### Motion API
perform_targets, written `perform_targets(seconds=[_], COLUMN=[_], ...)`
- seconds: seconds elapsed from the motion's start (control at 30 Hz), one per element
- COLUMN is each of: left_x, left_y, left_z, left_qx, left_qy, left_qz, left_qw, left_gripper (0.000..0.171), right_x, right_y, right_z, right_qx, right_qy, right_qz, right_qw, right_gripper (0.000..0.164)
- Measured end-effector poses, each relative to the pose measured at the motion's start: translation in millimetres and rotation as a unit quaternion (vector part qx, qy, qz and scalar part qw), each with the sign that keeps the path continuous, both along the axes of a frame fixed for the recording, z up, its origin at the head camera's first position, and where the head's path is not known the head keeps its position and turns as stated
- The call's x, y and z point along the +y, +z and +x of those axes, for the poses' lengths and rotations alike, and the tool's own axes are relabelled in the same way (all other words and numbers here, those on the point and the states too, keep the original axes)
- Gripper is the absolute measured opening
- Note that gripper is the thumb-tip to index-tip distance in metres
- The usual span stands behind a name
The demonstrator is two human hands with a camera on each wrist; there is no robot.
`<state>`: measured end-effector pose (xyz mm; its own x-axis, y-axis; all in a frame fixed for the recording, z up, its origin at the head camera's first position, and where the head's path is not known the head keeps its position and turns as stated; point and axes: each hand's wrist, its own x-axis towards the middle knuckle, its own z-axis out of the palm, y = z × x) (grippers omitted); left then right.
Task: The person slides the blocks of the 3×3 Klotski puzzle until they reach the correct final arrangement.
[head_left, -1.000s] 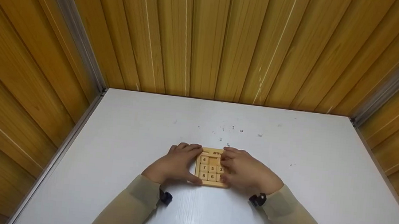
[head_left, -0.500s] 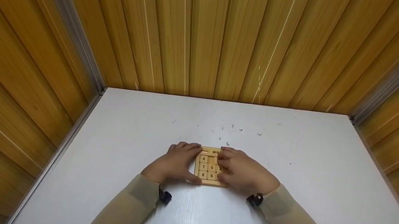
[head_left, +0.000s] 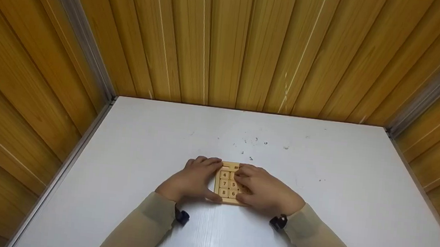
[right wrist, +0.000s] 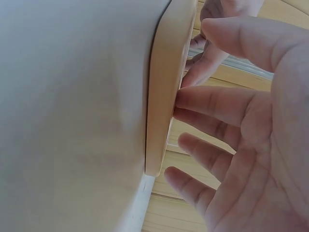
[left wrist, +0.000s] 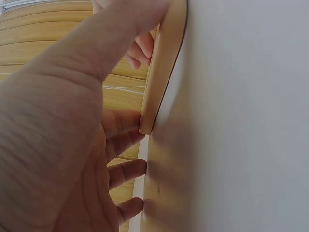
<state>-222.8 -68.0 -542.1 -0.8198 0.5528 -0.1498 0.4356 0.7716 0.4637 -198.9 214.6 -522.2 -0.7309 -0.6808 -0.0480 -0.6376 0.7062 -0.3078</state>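
A wooden number slide puzzle (head_left: pixel 226 201) lies flat on the table, its light square tiles printed with dark numbers. My left hand (head_left: pixel 193 180) holds the puzzle by its left side, thumb at the near corner and fingertips at the far corner. In the left wrist view that hand spans the frame's edge (left wrist: pixel 164 67). My right hand (head_left: pixel 270 188) lies over the puzzle's right part, with fingertips on the tiles of the upper row. Its fingers (right wrist: pixel 212 104) reach out nearly straight in the right wrist view. Tiles 4, 7, 8, 5 and 6 show; the right column is mostly hidden.
The white table (head_left: pixel 154 133) carries small dark marks beyond the puzzle. Wood-look panel walls (head_left: pixel 227 43) stand at the back and both sides. A black wrist strap (head_left: pixel 182 216) sits on the left wrist, another band (head_left: pixel 278 222) on the right.
My right hand has shifted a little left across the puzzle. The top row's middle gap, bare before, now shows a tile under its fingertips. The left hand has stayed in place.
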Motion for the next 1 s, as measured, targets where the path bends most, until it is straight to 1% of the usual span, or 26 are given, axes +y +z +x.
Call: perform_targets(seconds=[0.3,0.53,0.77,1.0], left_x=[0.7,0.5,0.3,-0.4], left_y=[1.2,2.7,3.0,1.1], left_z=[0.6,1.6,1.5,1.1], left_qx=[0.000,-0.002,-0.001,0.000], left_qy=[0.002,0.004,0.000,0.000], left_qz=[0.001,0.001,-0.003,0.006], left_qw=[1.0000,1.0000,1.0000,1.0000], left_gripper=[0.122,0.122,0.121,0.122], right_x=[-0.2,-1.4,-2.1,-1.3], right_y=[-0.7,-1.0,-0.4,-2.4], right_z=[0.9,0.3,0.6,-1.4], right_qx=[-0.006,-0.014,-0.015,-0.042], right_qy=[0.004,0.000,-0.001,-0.015], right_qz=[-0.007,-0.001,0.001,-0.012], right_qw=[1.000,1.000,1.000,0.999], right_gripper=[0.061,0.067,0.067,0.064])
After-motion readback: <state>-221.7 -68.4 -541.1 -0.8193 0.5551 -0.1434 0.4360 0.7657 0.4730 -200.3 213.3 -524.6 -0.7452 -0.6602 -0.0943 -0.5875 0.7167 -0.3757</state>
